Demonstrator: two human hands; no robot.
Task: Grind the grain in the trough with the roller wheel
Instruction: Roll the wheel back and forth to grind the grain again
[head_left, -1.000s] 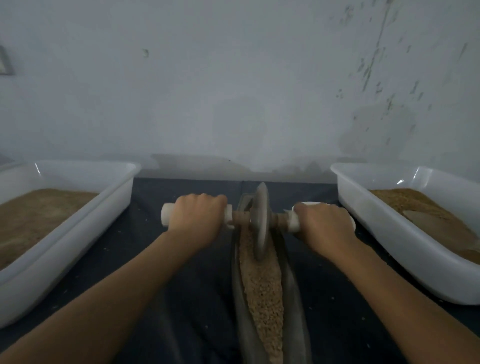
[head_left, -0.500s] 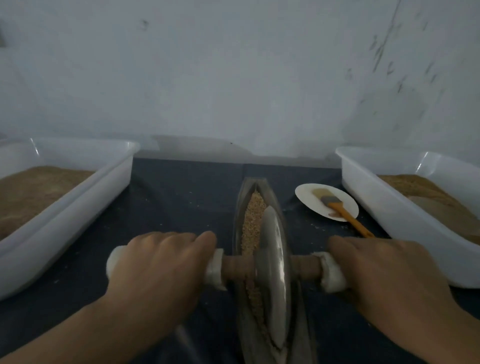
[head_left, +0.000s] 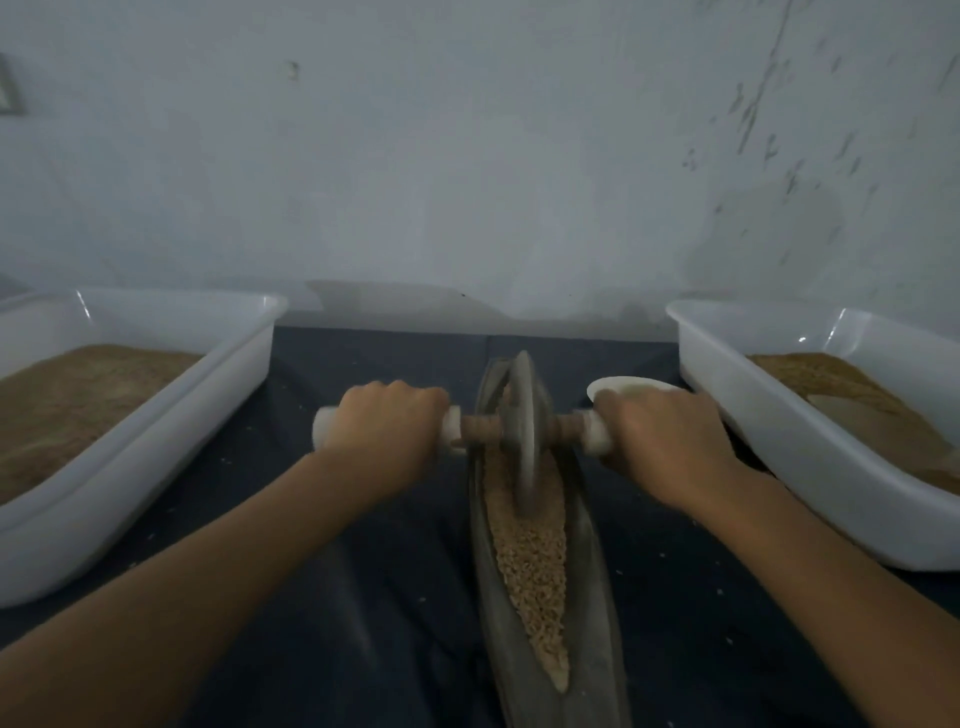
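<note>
A narrow, boat-shaped metal trough (head_left: 592, 597) lies lengthwise on the dark table, filled with pale grain (head_left: 535, 561). The grey roller wheel (head_left: 522, 431) stands upright in the trough's far end, on a wooden axle with white-wrapped handles. My left hand (head_left: 387, 431) grips the left handle. My right hand (head_left: 667, 441) grips the right handle. Both arms are stretched forward.
A white plastic tub (head_left: 156, 415) holding brown meal stands at the left, and another white tub (head_left: 779, 441) with brown meal at the right. A small white plate (head_left: 631, 387) peeks out behind my right hand. A pale wall closes the table's far side.
The wheel was near me half a second ago; I have rolled it away to the trough's far end, and my arms have extended. The plate's brush is now hidden by my right hand.
</note>
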